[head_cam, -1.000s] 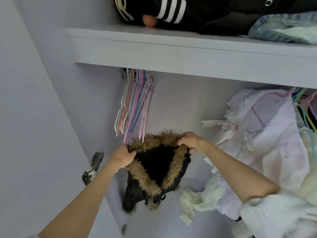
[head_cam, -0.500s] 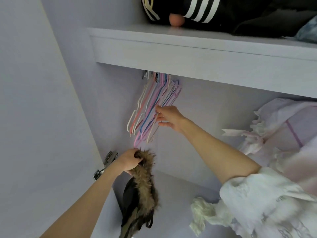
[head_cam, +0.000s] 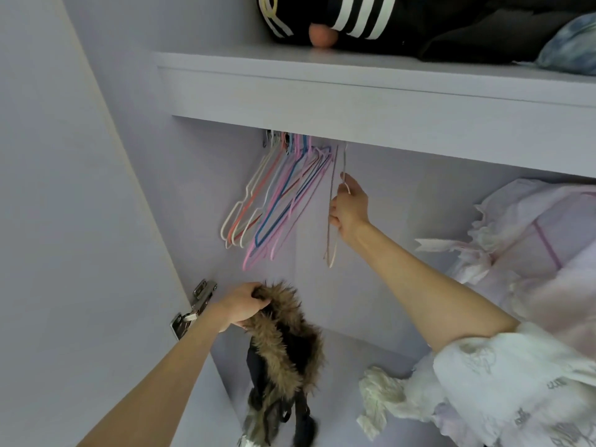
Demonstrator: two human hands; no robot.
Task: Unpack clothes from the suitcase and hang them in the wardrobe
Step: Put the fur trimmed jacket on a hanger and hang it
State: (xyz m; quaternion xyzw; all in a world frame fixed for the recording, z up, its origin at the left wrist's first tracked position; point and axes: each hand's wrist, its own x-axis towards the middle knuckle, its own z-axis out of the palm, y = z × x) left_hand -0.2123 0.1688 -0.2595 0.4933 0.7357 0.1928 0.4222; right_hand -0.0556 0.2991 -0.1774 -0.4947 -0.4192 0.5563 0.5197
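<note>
Inside, the wardrobe (head_cam: pixel 106 201) is all one pale lilac colour — the side wall, the back panel and the thick shelf (head_cam: pixel 354 101) that crosses the top. On this shelf lie dark folded clothes (head_cam: pixel 419 24), one with white stripes, and a bluish piece at the far right. Under the shelf a bunch of thin hangers (head_cam: pixel 274 198) hangs close together, white, pink, orange and blue. The right hand (head_cam: pixel 350 209) is raised beside this bunch and its fingers are curled around one pale hanger (head_cam: pixel 332 230), which hangs a little apart from the others. Lower, the left hand (head_cam: pixel 243 306) grips the fur trim of a dark jacket (head_cam: pixel 283 353); the jacket hangs down from the fist, in front of the lower part of the wardrobe. Near the left wrist a metal hinge (head_cam: pixel 193 309) sits on the edge of the side wall. At the right, light garments (head_cam: pixel 532 240) in white and pale pink fill the space — whether they hang on hangers I cannot tell. A crumpled white cloth (head_cam: pixel 383 398) lies low, beside the white sleeve (head_cam: pixel 516 391) of the right arm.
</note>
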